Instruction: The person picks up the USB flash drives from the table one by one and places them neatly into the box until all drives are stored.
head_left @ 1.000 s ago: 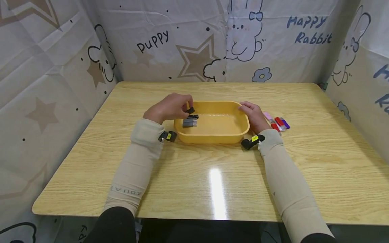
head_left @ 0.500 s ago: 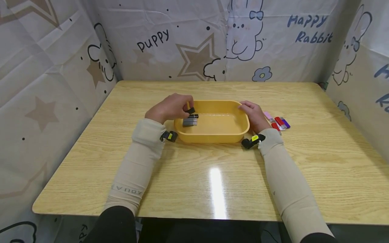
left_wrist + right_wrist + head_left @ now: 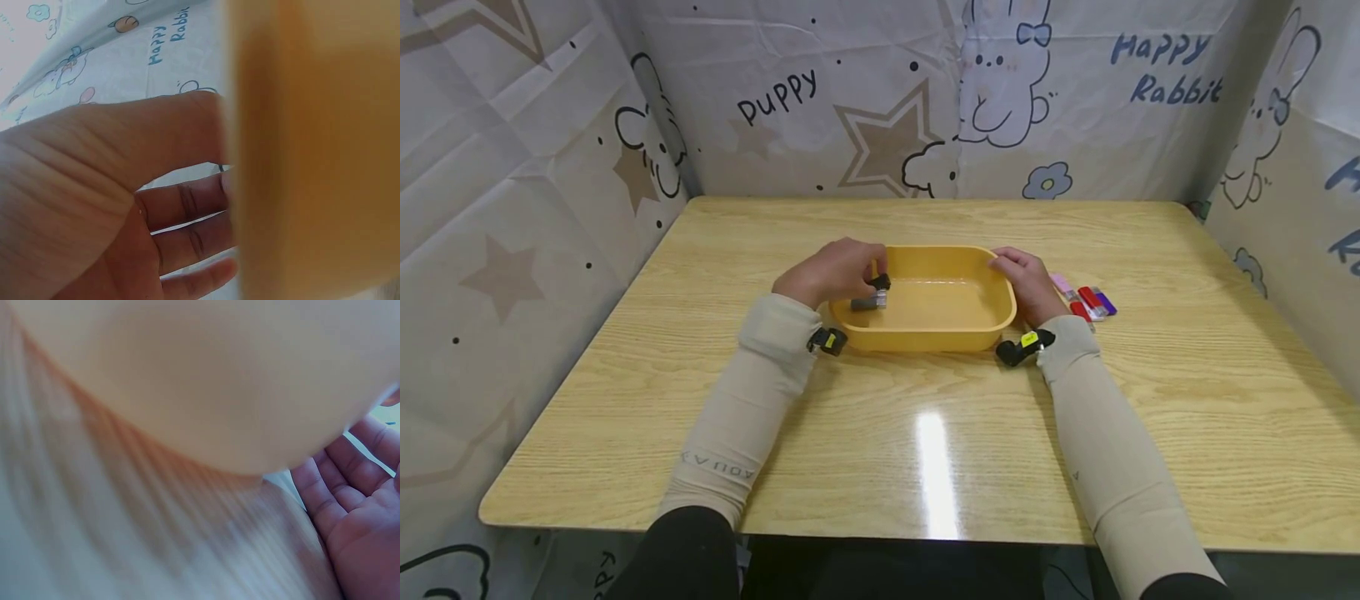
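Note:
A yellow tray point(image 3: 925, 340) stands on the table between my hands. My left hand point(image 3: 835, 273) reaches over its left end and pinches a small black item point(image 3: 878, 282) between thumb and fingertips. Below those fingertips, small grey items point(image 3: 867, 303) with clear ends lie on the tray floor, partly covered by the hand. In the left wrist view the tray wall point(image 3: 319, 150) hides the fingertips. My right hand point(image 3: 1032, 287) grips the tray's right end, its thumb at the rim and its fingers point(image 3: 337, 481) along the outer wall.
Several small red, pink, white and purple items point(image 3: 1092, 302) lie together on the wooden table point(image 3: 775, 467), just right of my right hand. Printed cloth walls point(image 3: 880, 108) enclose the back and sides.
My left hand has shifted right and slightly toward me with the black item, now over the grey items. My right hand stays on the tray.

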Demonstrator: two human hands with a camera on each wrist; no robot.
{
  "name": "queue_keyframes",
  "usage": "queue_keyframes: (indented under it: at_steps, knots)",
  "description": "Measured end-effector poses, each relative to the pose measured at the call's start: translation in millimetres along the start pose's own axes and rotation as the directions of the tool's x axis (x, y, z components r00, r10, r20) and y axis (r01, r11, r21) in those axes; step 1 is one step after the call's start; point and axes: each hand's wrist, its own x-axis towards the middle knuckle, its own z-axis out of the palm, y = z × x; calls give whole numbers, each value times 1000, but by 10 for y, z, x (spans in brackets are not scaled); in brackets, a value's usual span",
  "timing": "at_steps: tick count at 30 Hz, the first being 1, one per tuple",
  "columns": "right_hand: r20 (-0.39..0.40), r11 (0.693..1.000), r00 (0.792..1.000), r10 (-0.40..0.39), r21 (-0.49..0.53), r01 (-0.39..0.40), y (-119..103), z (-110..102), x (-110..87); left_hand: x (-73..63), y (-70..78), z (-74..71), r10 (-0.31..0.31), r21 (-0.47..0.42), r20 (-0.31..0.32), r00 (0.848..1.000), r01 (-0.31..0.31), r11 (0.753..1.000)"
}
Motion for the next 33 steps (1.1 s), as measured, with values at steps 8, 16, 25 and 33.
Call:
queue_keyframes:
  at_steps: [8, 16, 25, 33]
  knots:
    - [10, 1000, 1000, 8, 9, -8, 16, -14, 2, 53, 9, 83, -3, 75, 29, 1000, 1, 997]
    - [9, 1000, 1000, 6, -5, -6, -4, -9, -11, 95, 20, 137, -5, 139, 27, 1000, 1, 990]
    - [4, 1000, 1000, 11, 15, -11, -5, -3, -5, 92, 27, 196, -10, 150, 33, 999, 5, 989]
    - [1, 1000, 1000, 10, 12, -10, -9, -1, -10, 79, 42, 210, -20, 152, 46, 999, 13, 988]
